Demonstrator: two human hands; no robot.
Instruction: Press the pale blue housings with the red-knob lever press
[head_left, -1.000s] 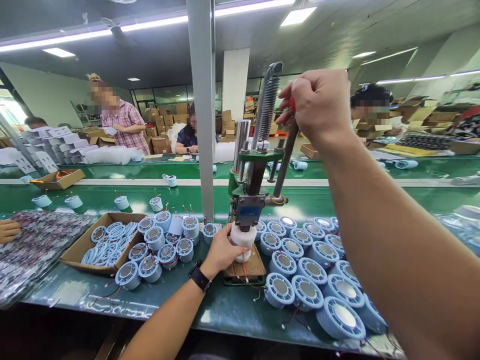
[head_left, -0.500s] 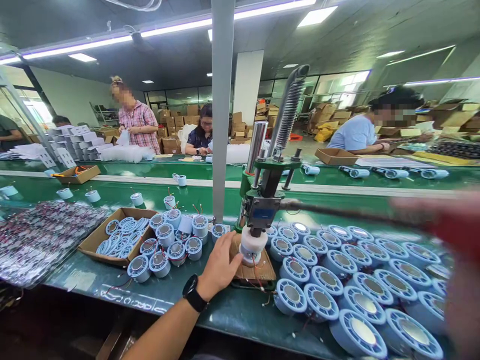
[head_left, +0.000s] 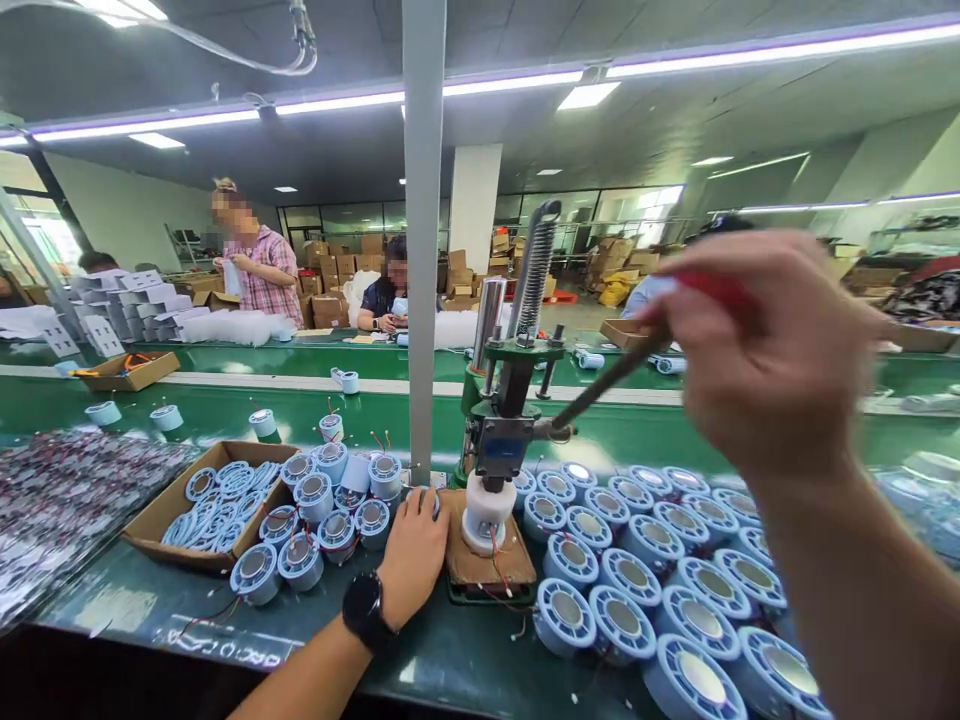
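Note:
My right hand, blurred, is wrapped round the red grip of the press lever, which slants up to the right. The hand press has its white pressing head down on a light blue round housing with thin wires. That housing sits on the brown pad of the press base. My left hand, wearing a black watch, has its fingers curled over another light blue round housing just left of the press, mostly hidden by the hand.
Rows of blue housings fill the bench on the right. On the left stand more housings, a carton of blue rings and a pile of wired parts. A grey post rises behind. Co-workers work across the green conveyor.
My left hand has moved off the housing under the press to the one beside it on the left. My right hand has raised the lever from near level to a steep slant.

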